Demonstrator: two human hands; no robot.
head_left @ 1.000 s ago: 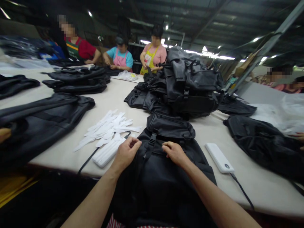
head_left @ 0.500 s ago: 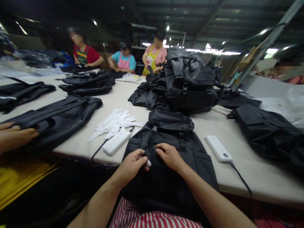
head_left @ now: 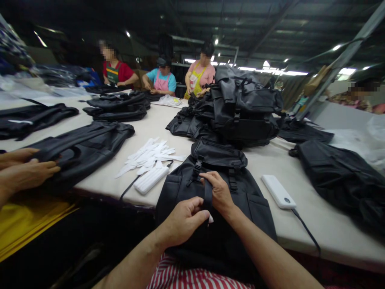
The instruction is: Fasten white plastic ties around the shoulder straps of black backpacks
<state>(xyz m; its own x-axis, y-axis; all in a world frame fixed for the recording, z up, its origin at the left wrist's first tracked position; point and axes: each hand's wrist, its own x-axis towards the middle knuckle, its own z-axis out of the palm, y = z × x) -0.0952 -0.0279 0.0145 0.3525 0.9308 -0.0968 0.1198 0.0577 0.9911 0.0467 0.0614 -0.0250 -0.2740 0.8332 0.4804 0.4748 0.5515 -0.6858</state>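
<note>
1. We're looking down a long cream-topped work table (head_left: 327,237), and it's packed!
2. Right at the near edge, we've got a black backpack (head_left: 222,237) lying flat and hanging over the side.
3. Just left of it, we see a loose pile of white strips (head_left: 150,154), touching a white power bank (head_left: 151,179) with a black cable (head_left: 128,190) running over the edge.
4. On its right sits a second white power bank (head_left: 278,192), its own cable (head_left: 306,228) trailing off too.
5. Further up, we reach a tall heap of black bags (head_left: 240,108), with a flat black bag (head_left: 84,150) out to the left and another (head_left: 337,180) to the right.
6. And at the far end, we spot a stack of black bags (head_left: 117,107) and a clear plastic bag (head_left: 168,101)!
</note>
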